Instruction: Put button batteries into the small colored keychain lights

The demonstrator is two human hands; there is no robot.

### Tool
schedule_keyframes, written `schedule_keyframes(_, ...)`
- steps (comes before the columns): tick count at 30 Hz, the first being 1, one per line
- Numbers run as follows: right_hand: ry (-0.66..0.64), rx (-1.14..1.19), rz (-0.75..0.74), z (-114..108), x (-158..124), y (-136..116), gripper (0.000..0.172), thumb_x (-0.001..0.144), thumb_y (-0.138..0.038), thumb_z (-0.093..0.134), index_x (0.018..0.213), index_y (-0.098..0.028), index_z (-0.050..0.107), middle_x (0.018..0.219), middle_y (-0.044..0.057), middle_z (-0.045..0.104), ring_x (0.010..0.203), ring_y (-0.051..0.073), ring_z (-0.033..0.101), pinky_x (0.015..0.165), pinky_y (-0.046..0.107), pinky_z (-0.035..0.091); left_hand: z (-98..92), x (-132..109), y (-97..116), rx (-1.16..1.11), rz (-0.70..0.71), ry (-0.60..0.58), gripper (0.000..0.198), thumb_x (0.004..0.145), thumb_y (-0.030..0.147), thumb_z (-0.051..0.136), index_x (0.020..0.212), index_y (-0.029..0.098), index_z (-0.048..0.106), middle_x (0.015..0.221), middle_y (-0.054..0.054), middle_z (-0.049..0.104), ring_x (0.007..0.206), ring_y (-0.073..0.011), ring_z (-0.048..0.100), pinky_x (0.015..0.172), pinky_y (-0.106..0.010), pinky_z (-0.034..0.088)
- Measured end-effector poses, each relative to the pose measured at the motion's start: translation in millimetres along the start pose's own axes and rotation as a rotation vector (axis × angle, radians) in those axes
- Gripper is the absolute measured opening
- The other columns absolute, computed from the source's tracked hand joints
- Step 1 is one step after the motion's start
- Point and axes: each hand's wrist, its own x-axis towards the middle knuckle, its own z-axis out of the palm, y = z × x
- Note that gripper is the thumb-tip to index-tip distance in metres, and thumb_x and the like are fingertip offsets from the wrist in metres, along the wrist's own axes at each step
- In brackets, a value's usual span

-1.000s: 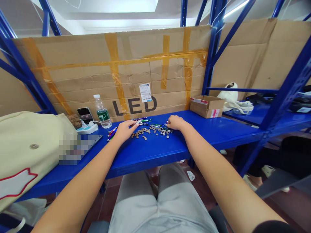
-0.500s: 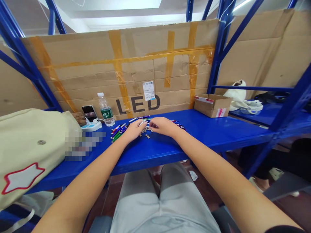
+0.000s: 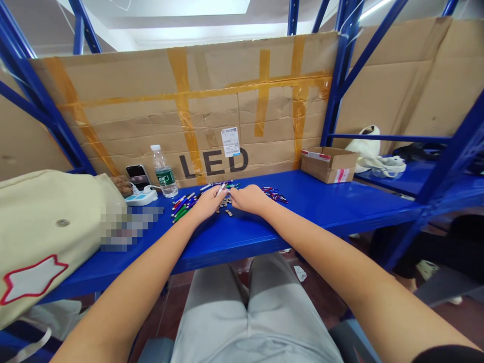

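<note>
My left hand (image 3: 209, 203) is closed round a slim, light-coloured tube (image 3: 220, 189) whose tip shows past the thumb. My right hand (image 3: 250, 198) is closed with its fingertips against the tube's end; what it pinches is hidden. Below the fingertips lie several small, round, silvery discs (image 3: 228, 213), like button cells. Beside my left hand is a pile of slim green, blue and red tubes with silvery ends (image 3: 183, 207). Several small red and blue clip-like pieces (image 3: 277, 194) lie past my right hand.
A water bottle (image 3: 165, 174), a white power strip (image 3: 141, 196) and a phone (image 3: 138, 176) stand at the back left. A cream bag (image 3: 56, 201) covers the left end. An open cardboard box (image 3: 328, 165) sits at the back right of the blue table (image 3: 333, 206), before a cardboard wall (image 3: 151, 121).
My right hand has shifted slightly left and its fingers have closed in on the tube's end. More of the clip-like pieces shows beside it. My left hand stays in place.
</note>
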Motion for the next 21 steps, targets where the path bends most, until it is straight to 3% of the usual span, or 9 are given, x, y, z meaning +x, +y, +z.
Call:
schedule_keyframes(5,-0.017,0.013,0.040,-2.9,-1.5,-2.1,0.036,0.094,-0.031,0.032,0.112,-0.013,0.057,0.089,0.017,0.071,0.086,0.028,0.068,0.072,0.033,0.045,-3.4,0.5,1.9,0.093,0.060,0.019,0.038,0.085,0.049,0.043,0.081,0.016,0.059,0.076,-0.002,0.061,0.074,-0.0173,0.052,0.068,-0.028,0.042)
schedule_keyframes(14,-0.064,0.048,0.078,-5.4,-0.3,-3.3,0.038,0.095,-0.033,0.030,0.107,-0.013,0.060,0.093,0.016,0.070,0.089,0.028,0.066,0.073,0.034,0.044,-4.1,-1.3,0.4,0.249,0.065,0.034,0.035,0.086,0.045,0.042,0.076,0.016,0.059,0.069,-0.001,0.059,0.068,-0.0157,0.052,0.065,-0.026,0.039)
schedule_keyframes(21,-0.026,0.255,0.162,-4.6,1.0,9.1,0.034,0.096,-0.029,0.029,0.097,-0.015,0.060,0.098,0.011,0.069,0.087,0.021,0.063,0.071,0.027,0.038,-5.1,-4.8,-5.4,0.363,0.165,-0.082,0.030,0.088,0.037,0.041,0.073,0.017,0.057,0.064,-0.001,0.059,0.062,-0.0155,0.052,0.061,-0.026,0.036)
